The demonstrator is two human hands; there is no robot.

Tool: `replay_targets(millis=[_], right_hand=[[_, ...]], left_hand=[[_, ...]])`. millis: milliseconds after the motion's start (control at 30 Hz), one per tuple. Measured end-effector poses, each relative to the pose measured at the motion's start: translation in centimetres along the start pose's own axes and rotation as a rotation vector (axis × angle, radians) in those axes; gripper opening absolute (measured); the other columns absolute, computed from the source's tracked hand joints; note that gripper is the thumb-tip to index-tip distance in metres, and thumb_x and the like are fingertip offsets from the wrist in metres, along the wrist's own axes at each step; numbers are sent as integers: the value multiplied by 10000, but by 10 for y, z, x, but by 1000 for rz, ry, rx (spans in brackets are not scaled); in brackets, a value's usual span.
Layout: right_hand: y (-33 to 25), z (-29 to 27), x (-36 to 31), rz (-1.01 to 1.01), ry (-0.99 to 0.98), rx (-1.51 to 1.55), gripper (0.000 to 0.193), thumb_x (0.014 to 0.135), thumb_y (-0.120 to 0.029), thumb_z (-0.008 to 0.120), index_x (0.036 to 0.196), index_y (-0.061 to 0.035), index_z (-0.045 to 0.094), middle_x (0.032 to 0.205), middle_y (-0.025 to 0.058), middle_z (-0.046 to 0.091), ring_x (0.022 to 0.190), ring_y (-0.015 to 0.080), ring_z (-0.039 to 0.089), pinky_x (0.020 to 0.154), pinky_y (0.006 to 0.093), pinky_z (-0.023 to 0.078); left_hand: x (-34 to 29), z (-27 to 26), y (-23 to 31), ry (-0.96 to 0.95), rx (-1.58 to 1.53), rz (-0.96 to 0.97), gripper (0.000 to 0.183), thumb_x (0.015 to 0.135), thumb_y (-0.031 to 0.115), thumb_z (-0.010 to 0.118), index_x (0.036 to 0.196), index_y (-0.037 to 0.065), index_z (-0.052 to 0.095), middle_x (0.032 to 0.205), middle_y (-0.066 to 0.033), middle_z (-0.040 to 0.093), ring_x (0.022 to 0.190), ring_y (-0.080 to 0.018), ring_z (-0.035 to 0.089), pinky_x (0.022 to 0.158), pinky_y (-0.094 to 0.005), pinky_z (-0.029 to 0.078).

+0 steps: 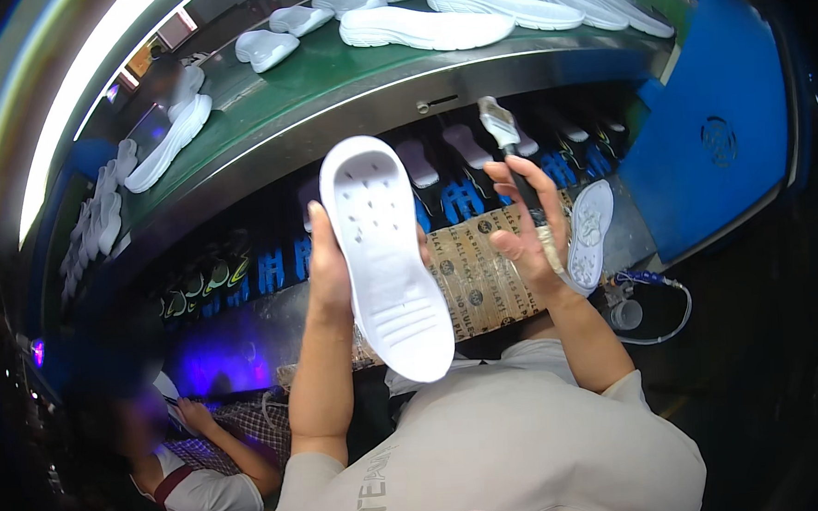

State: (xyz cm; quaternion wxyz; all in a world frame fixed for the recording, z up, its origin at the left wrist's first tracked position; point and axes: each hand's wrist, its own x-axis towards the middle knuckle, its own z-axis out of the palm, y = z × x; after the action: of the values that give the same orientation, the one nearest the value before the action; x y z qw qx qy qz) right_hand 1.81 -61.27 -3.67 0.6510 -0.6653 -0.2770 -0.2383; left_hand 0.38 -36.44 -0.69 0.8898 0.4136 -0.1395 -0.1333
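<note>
My left hand [330, 260] is closed round the edges of a white shoe sole [394, 284], held up with its hollow inner side towards me. Small slots show at its upper end and cross ridges near its lower end. My right hand [535, 226] grips a brush [522, 187] with a dark handle, its pale, worn head pointing up and away from me. The brush and the sole are apart. Just right of that hand, a second white sole [591, 232] lies on the bench, with whitish marks in its hollow.
Ahead runs a green conveyor belt [311, 71] with a metal edge, carrying several white soles [425, 28]. Under it, shoe uppers [461, 197] stand in a row. Printed cardboard [484, 275] covers the bench. A hose [688, 310] hangs right; a co-worker [206, 451] sits left.
</note>
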Motion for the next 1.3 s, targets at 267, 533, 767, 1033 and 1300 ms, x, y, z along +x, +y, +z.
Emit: replay_targets(millis=[267,533,767,1033,1300], right_hand=[[5,-16,-24,110,61,61,566,968,-110,600,1499,16,450,1399,163,615,1239,218,579,1122,379,427],[28,-16,-41,222,133,72,521,1017,-115,540,1512,17,445,1341,135,638,1174,178,585,1060,351,447],[34,-25,-55,249,145,43,465,1036,-103,542,1482,12,484,1293,130,660,1131,178,613,1044,350,483],[38,-24,-68,290,59,28,428,1058,-163,566,1432,44,554,1083,102,719,977,157,649,878,298,532],[32,-12,-64,281,-158,-72,389,1028,-178,615,1328,67,652,980,80,628,816,121,569,729,260,465]], left_hand=[[130,-72,168,988,469,438,697,1084,480,423,1478,-94,436,1361,-332,606,1276,-408,619,1066,-498,521],[169,-73,128,848,2031,23,863,1019,618,452,1581,-34,381,1445,-478,441,1378,-600,446,1129,-609,403],[194,-131,212,1162,2186,161,690,997,512,559,1465,7,506,1458,-326,534,1347,-500,531,1110,-665,376],[81,-218,283,828,2216,282,375,879,309,723,1129,33,757,1193,-263,696,1124,-415,680,1026,-478,520],[-21,-152,263,1010,2059,132,833,793,652,761,1160,-92,674,1089,-284,718,1041,-408,714,988,-461,533]])
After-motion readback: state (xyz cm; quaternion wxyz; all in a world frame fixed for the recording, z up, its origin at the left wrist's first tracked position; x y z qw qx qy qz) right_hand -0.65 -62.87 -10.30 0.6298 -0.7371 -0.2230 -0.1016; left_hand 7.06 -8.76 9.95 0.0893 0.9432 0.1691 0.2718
